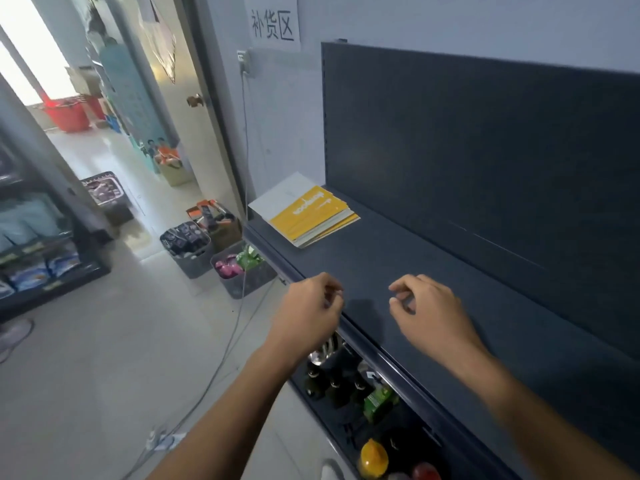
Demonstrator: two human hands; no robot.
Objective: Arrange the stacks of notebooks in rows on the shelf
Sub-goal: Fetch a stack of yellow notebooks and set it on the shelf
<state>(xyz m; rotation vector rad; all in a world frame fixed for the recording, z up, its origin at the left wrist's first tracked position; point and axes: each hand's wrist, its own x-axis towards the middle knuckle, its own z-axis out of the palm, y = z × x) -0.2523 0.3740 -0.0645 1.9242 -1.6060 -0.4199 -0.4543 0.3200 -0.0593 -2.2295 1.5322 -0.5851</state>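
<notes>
A person stands at a dark store shelf [433, 306] beneath a paper sign [273, 22] on the wall, both bare hands hovering empty over the top board. Left of the shelf, grey baskets [188, 247] of packaged goods sit on the tiled floor, and a cable [221, 358] trails down the wall and across it. At the shelf's far left end lies the only notebook stack [313, 216] in view: yellow-covered notebooks fanned slightly askew, with a pale sheet or cover [277, 199] showing beneath and behind them, its corner past the shelf's end. The left hand [308, 313] hangs over the front lip of the shelf, fingers loosely curled, holding nothing. The right hand [429, 310] floats just above the bare board beside it, fingers also half-curled and empty, well apart from the stack. Below the lip, bottles [332, 382] and a green carton [379, 401] fill a lower tier.

By the look of it, the work is between placements: one stack is down, and most of the board to its right is bare. The next move likely calls for fetching another stack, none of which shows here, and setting it just beside the yellow one, squared to the back panel [485, 150] so a row begins. The fanned stack may need straightening first.
</notes>
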